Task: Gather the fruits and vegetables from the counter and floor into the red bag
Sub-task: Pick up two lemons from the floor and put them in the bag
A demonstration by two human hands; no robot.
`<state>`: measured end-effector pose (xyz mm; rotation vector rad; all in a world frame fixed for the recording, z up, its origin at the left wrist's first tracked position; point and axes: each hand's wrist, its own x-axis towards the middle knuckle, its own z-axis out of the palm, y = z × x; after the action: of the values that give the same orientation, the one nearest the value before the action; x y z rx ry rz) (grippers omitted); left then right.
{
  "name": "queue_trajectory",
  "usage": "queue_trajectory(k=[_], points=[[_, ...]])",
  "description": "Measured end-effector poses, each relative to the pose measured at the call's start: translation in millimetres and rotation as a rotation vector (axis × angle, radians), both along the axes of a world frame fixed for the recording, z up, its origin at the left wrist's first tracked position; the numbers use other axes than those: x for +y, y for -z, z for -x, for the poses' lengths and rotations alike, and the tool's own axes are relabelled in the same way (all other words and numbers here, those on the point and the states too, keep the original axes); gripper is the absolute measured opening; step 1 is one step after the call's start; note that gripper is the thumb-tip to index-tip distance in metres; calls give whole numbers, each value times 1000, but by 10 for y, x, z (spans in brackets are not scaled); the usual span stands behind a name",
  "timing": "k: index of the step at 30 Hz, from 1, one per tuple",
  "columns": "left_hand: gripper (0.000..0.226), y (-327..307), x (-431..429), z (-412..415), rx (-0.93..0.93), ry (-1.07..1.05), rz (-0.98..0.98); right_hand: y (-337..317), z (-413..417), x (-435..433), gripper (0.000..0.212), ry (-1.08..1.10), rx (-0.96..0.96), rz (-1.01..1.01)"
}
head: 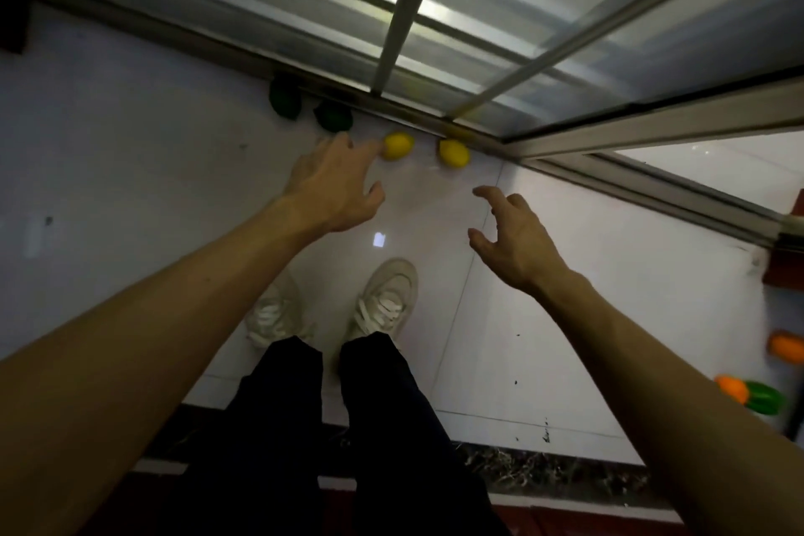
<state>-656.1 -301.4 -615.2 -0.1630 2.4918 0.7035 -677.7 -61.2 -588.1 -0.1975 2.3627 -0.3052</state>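
Now, gathering off the floor (130, 170), I have empty left fingers (367, 152) spread wide, tips at the first lemon (398, 146), empty right fingers (489, 195) spread just short of the second lemon (453, 152), so next both must close round the fruit.

Nothing here carries writing, a label, a brand, a number or a sign that can be read.

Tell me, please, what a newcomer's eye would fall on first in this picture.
The left lemon and right lemon, bright yellow, lie on the pale floor by the sliding door track. The left hand reaches the left lemon with its fingertips; the right hand hovers open nearby, holding nothing.
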Motion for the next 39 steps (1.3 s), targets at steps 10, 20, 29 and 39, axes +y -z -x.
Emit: queue_trajectory(k=[10,20,29,39], points=[[61,1053,117,277,-15,-39,-107,1030,430,-9,61,-63,1,-77],[56,2056,218,547,54,-55,-192,1989,789,-91,70,-166,71,-65],[45,2521,294,644,127,-22,-301,2406,782,-131,65,-152,161,-146],[49,2377,128,385,113,-74,-402,2341,523,-303,54,-29,187,-95]])
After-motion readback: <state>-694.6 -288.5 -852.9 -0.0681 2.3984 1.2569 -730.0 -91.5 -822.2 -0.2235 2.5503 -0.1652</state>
